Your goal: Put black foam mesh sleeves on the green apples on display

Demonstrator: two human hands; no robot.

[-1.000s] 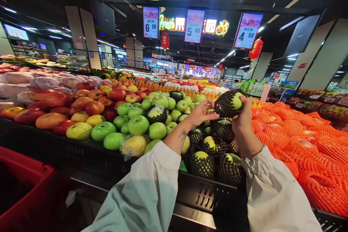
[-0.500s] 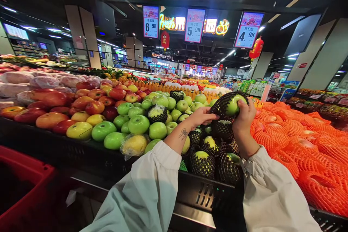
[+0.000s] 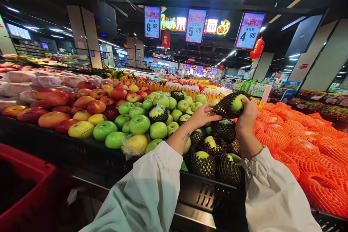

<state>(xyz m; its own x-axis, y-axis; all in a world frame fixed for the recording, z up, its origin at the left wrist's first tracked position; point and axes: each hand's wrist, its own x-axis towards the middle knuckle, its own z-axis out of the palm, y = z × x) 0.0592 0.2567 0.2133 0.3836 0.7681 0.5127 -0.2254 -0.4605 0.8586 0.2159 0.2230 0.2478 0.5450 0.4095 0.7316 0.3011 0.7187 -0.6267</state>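
Note:
Between my hands, above the fruit display, is a green apple (image 3: 237,103) partly inside a black foam net sleeve (image 3: 224,106). My right hand (image 3: 248,114) is closed round the apple's right side, where bare green skin shows. With thumb and fingers, my left hand (image 3: 203,115) pinches the left end of the net. Just below lie several green apples in black nets, such as a netted apple (image 3: 203,164) near the front edge. Left of my left forearm is a pile of bare green apples (image 3: 139,124), with a netted apple (image 3: 158,112) among them.
Red and yellow apples (image 3: 96,107) fill the left of the display. Fruit in orange foam nets (image 3: 307,156) is heaped at the right. A plastic-wrapped yellow fruit (image 3: 135,144) lies at the front. A red crate (image 3: 40,174) stands lower left, and price screens (image 3: 195,25) hang overhead.
The net's left end is pulled out longer to the left of the apple, and my right hand has shifted slightly right. The view has moved a little.

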